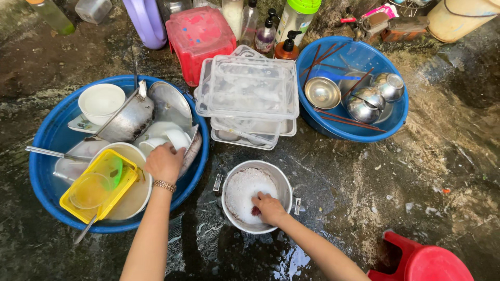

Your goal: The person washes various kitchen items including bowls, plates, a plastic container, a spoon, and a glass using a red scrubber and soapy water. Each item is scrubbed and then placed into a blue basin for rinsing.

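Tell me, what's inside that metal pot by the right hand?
The metal pot holds white foam. The right hand presses something small and reddish into it. Whatever lies under the foam is covered.

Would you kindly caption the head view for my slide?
Left hand grips a white bowl in a blue basin; right hand dips into a foamy metal pot.
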